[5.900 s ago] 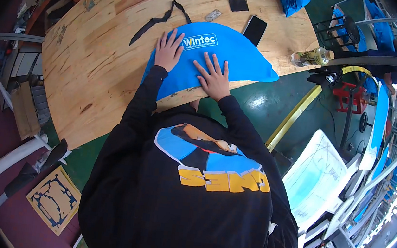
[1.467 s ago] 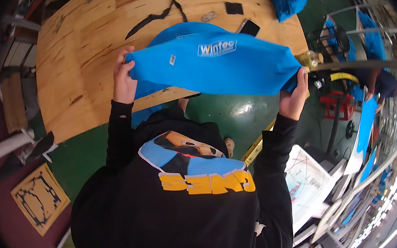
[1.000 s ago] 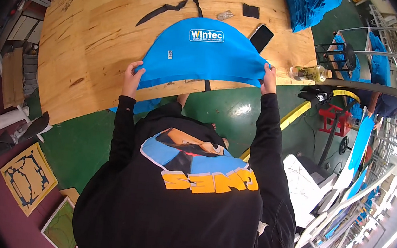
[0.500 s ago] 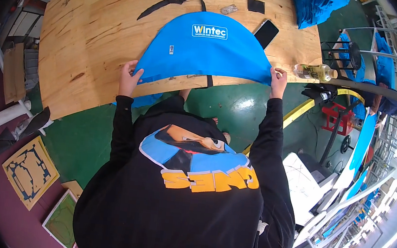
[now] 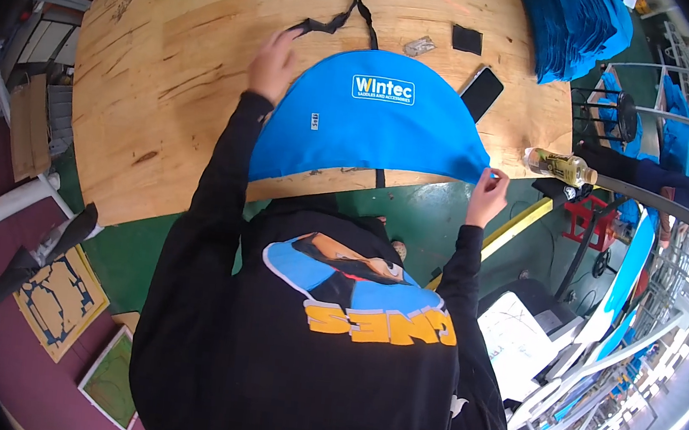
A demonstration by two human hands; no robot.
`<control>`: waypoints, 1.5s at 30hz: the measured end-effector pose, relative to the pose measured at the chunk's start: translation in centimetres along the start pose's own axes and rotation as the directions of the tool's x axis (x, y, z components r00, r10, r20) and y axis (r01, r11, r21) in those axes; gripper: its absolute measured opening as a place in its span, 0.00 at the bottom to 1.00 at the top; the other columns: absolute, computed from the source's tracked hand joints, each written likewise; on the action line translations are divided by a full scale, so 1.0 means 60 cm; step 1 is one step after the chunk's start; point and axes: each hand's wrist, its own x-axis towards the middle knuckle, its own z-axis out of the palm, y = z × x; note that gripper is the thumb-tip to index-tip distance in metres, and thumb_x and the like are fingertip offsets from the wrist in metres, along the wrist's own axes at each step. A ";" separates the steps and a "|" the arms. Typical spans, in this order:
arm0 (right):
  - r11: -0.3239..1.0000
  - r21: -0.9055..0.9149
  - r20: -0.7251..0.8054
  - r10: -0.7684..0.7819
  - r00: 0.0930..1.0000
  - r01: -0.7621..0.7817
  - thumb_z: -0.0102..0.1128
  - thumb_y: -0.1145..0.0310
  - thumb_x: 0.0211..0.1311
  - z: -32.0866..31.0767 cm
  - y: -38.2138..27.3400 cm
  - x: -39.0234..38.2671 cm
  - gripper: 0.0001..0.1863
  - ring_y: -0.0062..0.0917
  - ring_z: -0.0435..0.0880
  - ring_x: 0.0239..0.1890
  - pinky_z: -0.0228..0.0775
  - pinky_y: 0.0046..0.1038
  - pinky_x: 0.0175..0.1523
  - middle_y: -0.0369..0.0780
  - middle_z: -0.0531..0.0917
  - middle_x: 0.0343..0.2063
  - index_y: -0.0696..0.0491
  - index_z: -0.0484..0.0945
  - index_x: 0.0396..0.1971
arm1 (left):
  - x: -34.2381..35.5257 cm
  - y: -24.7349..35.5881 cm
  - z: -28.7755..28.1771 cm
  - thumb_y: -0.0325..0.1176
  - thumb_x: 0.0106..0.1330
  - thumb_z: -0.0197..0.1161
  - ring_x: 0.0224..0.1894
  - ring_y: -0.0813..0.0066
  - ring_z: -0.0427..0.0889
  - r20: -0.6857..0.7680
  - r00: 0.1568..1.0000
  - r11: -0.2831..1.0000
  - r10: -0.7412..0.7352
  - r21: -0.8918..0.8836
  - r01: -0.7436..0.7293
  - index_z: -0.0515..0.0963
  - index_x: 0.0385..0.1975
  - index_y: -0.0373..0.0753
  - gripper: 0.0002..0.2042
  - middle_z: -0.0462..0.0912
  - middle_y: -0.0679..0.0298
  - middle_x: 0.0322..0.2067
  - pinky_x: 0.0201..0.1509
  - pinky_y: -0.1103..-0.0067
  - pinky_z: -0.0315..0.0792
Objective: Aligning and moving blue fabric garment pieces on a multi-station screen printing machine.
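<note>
A blue half-round fabric piece [image 5: 370,130] with a printed label and a small tag lies on the wooden table [image 5: 162,112], its straight edge along the near side. My right hand [image 5: 489,198] pinches its right corner. Beyond the piece's left side, my left hand [image 5: 271,66] is slightly blurred, its fingers stretched toward a crooked black strap [image 5: 335,25]. The hand covers the strap's left end, and whether it touches it is hidden. The strap runs to the top of the blue piece, and a short black end [image 5: 380,178] shows below the straight edge.
A phone [image 5: 481,93], a black square patch [image 5: 466,39] and a small clear packet [image 5: 418,46] lie beyond the piece. A bottle [image 5: 561,167] rests on its side at the right edge. Stacked blue fabric [image 5: 574,29] sits at the far right. A person [image 5: 675,183] is beyond.
My left hand has let go of the blue piece's left corner and moved up and away to the black strap. My right hand still pinches the right corner. The whole view has shifted slightly.
</note>
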 end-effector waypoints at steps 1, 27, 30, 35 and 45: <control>0.994 0.110 0.027 -0.005 1.000 0.002 0.60 0.62 0.60 0.002 -0.012 -0.025 0.09 0.22 0.73 0.20 0.63 0.30 0.36 0.31 0.74 0.17 0.50 0.73 0.34 | 0.031 0.007 0.023 0.30 0.58 0.58 0.49 0.58 0.75 0.001 1.000 0.999 0.031 0.015 -0.031 0.76 0.45 0.43 0.14 0.77 0.60 0.45 0.51 0.68 0.69; 0.487 0.625 0.700 -0.003 0.715 -0.610 0.65 0.62 0.58 0.114 -0.075 -0.318 0.24 0.26 0.73 0.55 0.62 0.32 0.59 0.37 0.79 0.47 0.53 0.70 0.53 | -0.157 0.224 0.064 0.40 0.52 0.66 0.47 0.66 0.71 0.577 0.624 0.837 0.527 -0.223 -0.500 0.74 0.35 0.42 0.15 0.72 0.66 0.41 0.48 0.72 0.65; 0.639 0.622 0.632 -0.067 0.772 -0.453 0.64 0.65 0.58 0.115 -0.074 -0.317 0.17 0.26 0.78 0.51 0.68 0.26 0.54 0.40 0.79 0.45 0.55 0.76 0.44 | -0.163 0.233 0.077 0.38 0.52 0.64 0.42 0.68 0.71 0.558 0.685 0.859 0.469 -0.108 -0.500 0.74 0.34 0.42 0.12 0.72 0.67 0.38 0.44 0.72 0.65; 0.522 0.712 0.595 -0.094 0.798 -0.470 0.65 0.68 0.57 0.095 -0.088 -0.313 0.17 0.28 0.81 0.47 0.71 0.26 0.51 0.42 0.80 0.44 0.57 0.74 0.44 | -0.163 0.238 0.086 0.36 0.52 0.62 0.39 0.69 0.73 0.563 0.665 0.816 0.491 -0.030 -0.577 0.74 0.30 0.44 0.08 0.73 0.69 0.33 0.40 0.71 0.66; 0.696 0.673 0.305 0.047 0.951 -0.250 0.65 0.69 0.54 0.152 -0.090 -0.345 0.14 0.29 0.78 0.37 0.69 0.30 0.41 0.40 0.77 0.34 0.56 0.73 0.37 | -0.110 0.226 0.093 0.29 0.55 0.61 0.32 0.67 0.76 0.744 0.612 0.961 0.270 -0.245 -0.126 0.74 0.31 0.36 0.07 0.77 0.62 0.29 0.38 0.74 0.71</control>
